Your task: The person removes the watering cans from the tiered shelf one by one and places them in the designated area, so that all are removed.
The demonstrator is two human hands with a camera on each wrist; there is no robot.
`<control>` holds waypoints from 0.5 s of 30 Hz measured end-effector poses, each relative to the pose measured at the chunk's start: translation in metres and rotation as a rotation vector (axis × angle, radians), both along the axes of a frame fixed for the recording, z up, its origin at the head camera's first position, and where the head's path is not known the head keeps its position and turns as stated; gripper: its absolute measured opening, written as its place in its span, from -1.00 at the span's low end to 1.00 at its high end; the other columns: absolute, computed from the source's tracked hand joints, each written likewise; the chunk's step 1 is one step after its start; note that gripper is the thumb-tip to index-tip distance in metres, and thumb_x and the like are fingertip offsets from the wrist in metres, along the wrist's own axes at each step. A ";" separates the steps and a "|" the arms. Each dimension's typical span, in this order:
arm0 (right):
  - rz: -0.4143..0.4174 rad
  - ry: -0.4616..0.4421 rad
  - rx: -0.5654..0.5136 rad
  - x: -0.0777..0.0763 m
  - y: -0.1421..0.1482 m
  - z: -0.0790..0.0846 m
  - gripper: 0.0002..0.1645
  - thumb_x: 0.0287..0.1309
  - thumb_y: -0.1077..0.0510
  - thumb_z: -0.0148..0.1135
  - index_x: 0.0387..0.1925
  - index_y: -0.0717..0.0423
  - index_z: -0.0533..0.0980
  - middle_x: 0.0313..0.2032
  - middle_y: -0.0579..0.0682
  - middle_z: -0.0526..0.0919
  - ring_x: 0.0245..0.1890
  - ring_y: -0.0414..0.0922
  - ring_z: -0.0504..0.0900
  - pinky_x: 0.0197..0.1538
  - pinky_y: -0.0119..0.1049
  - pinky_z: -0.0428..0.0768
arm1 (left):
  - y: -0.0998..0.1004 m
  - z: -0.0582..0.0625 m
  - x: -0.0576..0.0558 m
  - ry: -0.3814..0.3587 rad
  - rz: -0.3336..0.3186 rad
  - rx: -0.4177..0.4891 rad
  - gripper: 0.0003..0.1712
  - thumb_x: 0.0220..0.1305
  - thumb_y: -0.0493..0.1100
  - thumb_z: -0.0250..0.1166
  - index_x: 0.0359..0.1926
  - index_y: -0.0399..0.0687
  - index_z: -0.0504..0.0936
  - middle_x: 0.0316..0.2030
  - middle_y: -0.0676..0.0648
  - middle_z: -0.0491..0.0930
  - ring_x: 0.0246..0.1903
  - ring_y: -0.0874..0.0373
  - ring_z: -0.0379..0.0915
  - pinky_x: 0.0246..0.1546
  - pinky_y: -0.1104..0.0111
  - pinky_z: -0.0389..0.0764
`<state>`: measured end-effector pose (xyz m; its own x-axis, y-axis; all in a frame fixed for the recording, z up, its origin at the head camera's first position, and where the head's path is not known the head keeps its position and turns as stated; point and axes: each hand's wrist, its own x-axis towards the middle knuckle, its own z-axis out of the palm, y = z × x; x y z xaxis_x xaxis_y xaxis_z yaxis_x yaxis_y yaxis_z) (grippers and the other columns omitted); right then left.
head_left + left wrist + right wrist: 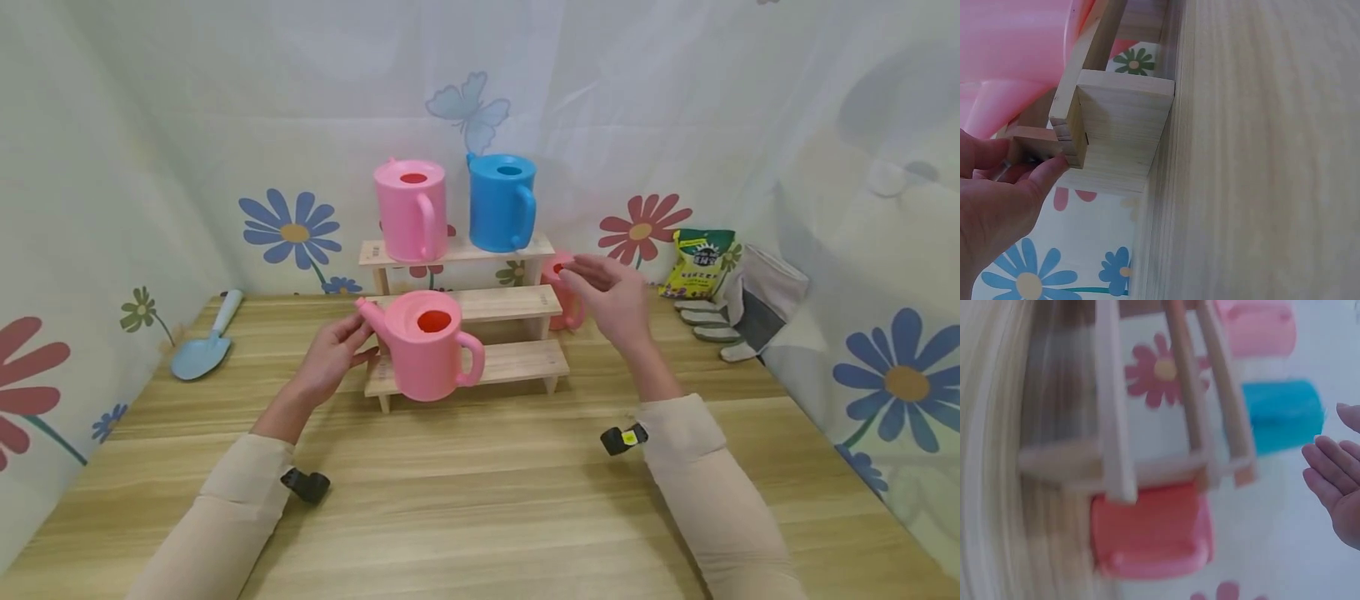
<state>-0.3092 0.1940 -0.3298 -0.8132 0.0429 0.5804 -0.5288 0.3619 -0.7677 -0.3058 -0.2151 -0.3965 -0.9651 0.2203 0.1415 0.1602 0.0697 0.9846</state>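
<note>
A pink watering can (pixel 423 358) with a red opening overlaps the lowest step of a three-tier wooden stand (pixel 517 365), its spout pointing left. My left hand (pixel 335 357) is at the stand's left end, just beside that spout. In the left wrist view, the thumb of this hand (pixel 1004 200) meets a step's end, with the other fingers curled behind. On the top step stand another pink watering can (pixel 401 212) and a blue watering can (pixel 495 212). My right hand (pixel 615 300) is raised with extended fingers near a partly hidden pink-red watering can (pixel 553 304) at the stand's right end.
A light-blue hand trowel (pixel 202 354) lies at the table's left back. Toward the right back are a green and yellow packet (pixel 696 265) and grey-white gloves (pixel 757 308). Flower-printed fabric (pixel 315 100) encloses the back and sides of the wooden table (pixel 465 500).
</note>
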 end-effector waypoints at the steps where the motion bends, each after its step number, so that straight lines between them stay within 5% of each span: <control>1: 0.049 0.024 -0.006 0.005 -0.006 0.003 -0.52 0.22 0.00 0.43 0.10 0.16 0.65 -0.04 0.05 0.74 -0.02 -0.11 0.71 0.08 -0.35 0.65 | 0.000 0.000 0.000 -0.001 0.001 0.001 -0.41 0.61 -0.18 -0.07 0.53 -0.27 0.10 0.49 -0.26 0.11 0.44 -0.12 0.07 0.28 0.02 0.42; 5: 0.201 0.076 -0.029 0.026 -0.027 0.009 -0.63 0.22 0.15 0.42 0.03 0.22 0.67 -0.10 0.10 0.75 -0.08 -0.08 0.73 0.05 -0.32 0.67 | 0.004 -0.001 -0.001 -0.001 -0.002 0.000 -0.41 0.61 -0.16 -0.06 0.53 -0.25 0.11 0.49 -0.25 0.12 0.44 -0.12 0.09 0.28 0.01 0.41; 15: 0.305 -0.001 0.020 0.048 -0.071 -0.006 -0.59 0.15 0.18 0.47 0.04 0.22 0.67 -0.08 0.08 0.75 -0.06 -0.07 0.73 0.04 -0.25 0.69 | 0.001 0.000 -0.001 -0.003 0.010 -0.003 -0.41 0.61 -0.18 -0.08 0.53 -0.26 0.09 0.49 -0.26 0.10 0.44 -0.10 0.08 0.27 0.06 0.45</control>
<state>-0.2607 0.1228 -0.3356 -0.7876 -0.2147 0.5775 -0.6143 0.2019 -0.7628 -0.3065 -0.2136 -0.3966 -0.9676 0.2113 0.1381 0.1567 0.0739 0.9849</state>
